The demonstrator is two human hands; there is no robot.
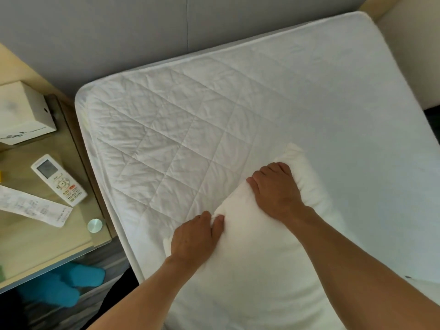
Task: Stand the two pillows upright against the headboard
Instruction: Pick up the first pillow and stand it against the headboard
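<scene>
A white pillow [257,258] lies on the quilted white mattress [190,120], near the bed's left edge and well short of the grey headboard [142,32]. My left hand [192,236] pinches the pillow's near-left corner. My right hand [276,189] grips its far top edge with fingers curled over it. Only this one pillow is in view; I cannot see a second one.
To the left stands a bedside table [35,246] holding a white remote [59,179], a paper receipt [33,206] and a white box [21,113]. Blue slippers [66,282] lie on the floor under it. A beige wall [414,55] flanks the bed's right side.
</scene>
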